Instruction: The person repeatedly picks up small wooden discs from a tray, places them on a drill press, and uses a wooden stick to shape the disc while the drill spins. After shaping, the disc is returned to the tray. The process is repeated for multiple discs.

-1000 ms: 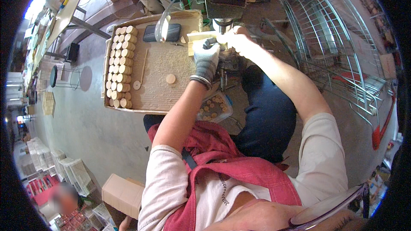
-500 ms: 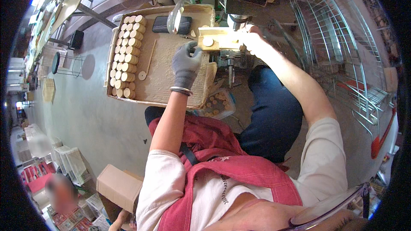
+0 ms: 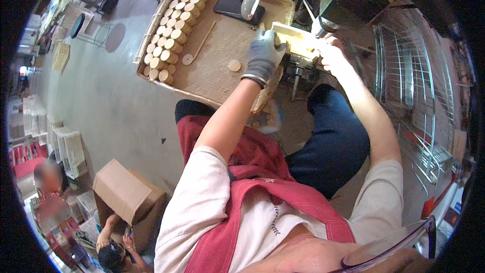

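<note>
A pale wooden jig [image 3: 294, 39], a trough with raised sides, sits under bright light beside a drill chuck [image 3: 323, 27]. My left hand [image 3: 262, 55], in a grey glove, closes its fingers and thumb at the jig's left end. What lies between them is hidden. My bare right hand [image 3: 331, 54] is curled at the jig's right end, just below the chuck; glare and the fingers hide what it grips. Left of my gloved wrist, a loose round wooden disc [image 3: 234, 65] lies flat on the cardboard tray [image 3: 212, 78].
Stacked short wooden cylinders [image 3: 174, 35] line the tray's left side. A thin stick [image 3: 204, 41], another disc [image 3: 187, 59] and a black phone [image 3: 237, 9] lie there too. A lamp [image 3: 251, 5] hangs over the tray. Wire racks [image 3: 409, 71] stand at right; another person crouches by a cardboard box [image 3: 121, 189].
My left hand has moved in to the jig's left end. The disc seen on the jig's front is gone from there, and a disc now lies on the tray. The view has shifted.
</note>
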A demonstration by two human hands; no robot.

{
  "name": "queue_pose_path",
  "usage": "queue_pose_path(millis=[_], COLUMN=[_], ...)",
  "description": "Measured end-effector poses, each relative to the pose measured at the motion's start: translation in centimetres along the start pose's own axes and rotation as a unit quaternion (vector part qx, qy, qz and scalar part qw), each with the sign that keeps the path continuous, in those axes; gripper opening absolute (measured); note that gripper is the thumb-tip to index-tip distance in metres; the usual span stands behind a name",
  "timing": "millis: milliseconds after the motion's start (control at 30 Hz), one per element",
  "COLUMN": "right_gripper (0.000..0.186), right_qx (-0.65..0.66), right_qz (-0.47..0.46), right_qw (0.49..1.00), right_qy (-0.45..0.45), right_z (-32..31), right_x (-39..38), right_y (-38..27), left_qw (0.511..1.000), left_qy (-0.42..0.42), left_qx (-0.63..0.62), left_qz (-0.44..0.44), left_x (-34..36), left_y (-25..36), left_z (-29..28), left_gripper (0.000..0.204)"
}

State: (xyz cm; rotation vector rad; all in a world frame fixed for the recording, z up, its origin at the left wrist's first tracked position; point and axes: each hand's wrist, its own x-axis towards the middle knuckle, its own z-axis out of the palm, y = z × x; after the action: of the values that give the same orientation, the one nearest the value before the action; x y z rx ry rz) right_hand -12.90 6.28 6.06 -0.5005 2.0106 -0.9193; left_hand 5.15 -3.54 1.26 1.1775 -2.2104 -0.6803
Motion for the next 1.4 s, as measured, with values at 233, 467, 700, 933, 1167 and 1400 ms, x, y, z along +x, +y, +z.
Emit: queue_pose_path(millis=[233, 467, 700, 933, 1167, 1400], right_gripper=[0.022, 0.018, 0.029, 0.026, 0.03, 0.032], right_qx=[-0.019, 0.034, 0.005, -0.016, -0.14, -0.139], right_qz=[-0.011, -0.077, -0.131, -0.132, -0.143, -0.161], right_qw=[0.999, 0.996, 0.99, 0.99, 0.976, 0.972], right_qy=[-0.027, 0.042, 0.059, 0.053, 0.08, 0.1], right_z=[0.0, 0.9, -0.1, 0.2, -0.2, -0.3], right_x=[1.0, 1.0, 4.5, 3.9, 7.5, 5.8], right_y=[-0.1, 0.1, 3.2, 2.6, 4.5, 3.7], left_qw=[0.996, 0.987, 0.985, 0.985, 0.987, 0.981], left_qy=[0.034, 0.019, 0.022, 0.014, -0.053, -0.1], left_qx=[-0.045, -0.073, -0.04, -0.024, -0.049, 0.041], left_qz=[0.071, 0.141, 0.169, 0.17, 0.143, 0.161], left_x=[-0.6, -0.3, 0.4, 0.1, 1.0, 1.7], left_y=[-0.7, 1.7, 2.8, 2.8, 3.5, 5.0], left_z=[-0.4, 0.7, 2.0, 2.0, 2.5, 1.3], left_gripper=[0.031, 0.036, 0.038, 0.039, 0.036, 0.029])
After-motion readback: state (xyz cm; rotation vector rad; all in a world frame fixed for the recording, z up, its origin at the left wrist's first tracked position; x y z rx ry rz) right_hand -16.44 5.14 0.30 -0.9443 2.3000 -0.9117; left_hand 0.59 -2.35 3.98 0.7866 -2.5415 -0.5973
